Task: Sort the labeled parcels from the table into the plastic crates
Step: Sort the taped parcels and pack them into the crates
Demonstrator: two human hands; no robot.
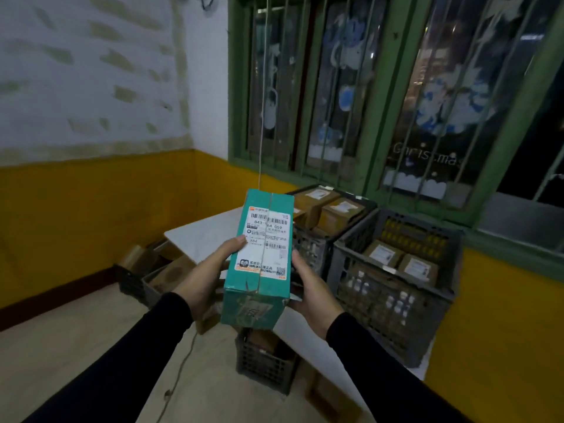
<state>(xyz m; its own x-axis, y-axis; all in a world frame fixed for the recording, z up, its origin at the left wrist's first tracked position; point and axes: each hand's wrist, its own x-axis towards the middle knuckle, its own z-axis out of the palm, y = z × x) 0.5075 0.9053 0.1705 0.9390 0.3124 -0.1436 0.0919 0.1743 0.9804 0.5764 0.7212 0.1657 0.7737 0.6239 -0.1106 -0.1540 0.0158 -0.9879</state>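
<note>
Both hands, left hand and right hand, gripped a teal cardboard parcel above the white tabletop. At two o'clock, grey plastic crates already held brown parcels; this one remained unsorted.

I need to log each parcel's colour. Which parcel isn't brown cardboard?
The teal parcel held between left hand and right hand; the parcels in the grey crate are brown.

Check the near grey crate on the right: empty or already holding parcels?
Holding parcels. The grey crate shows two labelled brown boxes inside; how full below them, cannot tell.
</note>
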